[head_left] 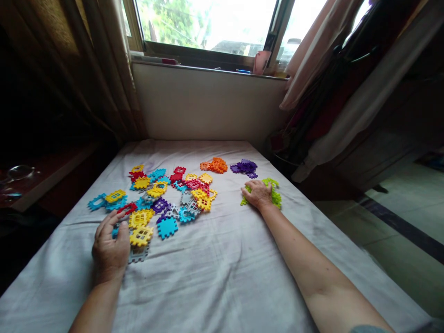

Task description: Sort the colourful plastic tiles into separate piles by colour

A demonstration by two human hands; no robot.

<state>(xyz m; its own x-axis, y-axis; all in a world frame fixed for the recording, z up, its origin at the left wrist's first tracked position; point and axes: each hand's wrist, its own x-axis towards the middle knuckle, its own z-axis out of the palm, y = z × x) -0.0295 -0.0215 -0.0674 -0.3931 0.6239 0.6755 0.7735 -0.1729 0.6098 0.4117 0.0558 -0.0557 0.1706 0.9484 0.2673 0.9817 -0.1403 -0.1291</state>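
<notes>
Many flat plastic interlocking pieces lie on a white sheet (pixel 215 273). A mixed heap (pixel 163 196) of yellow, blue, red, purple and grey pieces sits left of centre. My left hand (pixel 110 247) rests at the heap's near edge, fingers curled round a blue piece (pixel 115 231) beside a yellow window piece (pixel 140 236). My right hand (pixel 257 194) lies palm down on a pile of lime green pieces (pixel 274 194), fingers curled on them. An orange pile (pixel 215 165) and a purple pile (pixel 244 167) lie farther back.
The sheet covers a bed whose right edge drops to a tiled floor (pixel 398 217). A wall and window sill (pixel 208 69) stand behind it, with curtains (pixel 319 55) on both sides. Dark furniture (pixel 41 175) sits on the left.
</notes>
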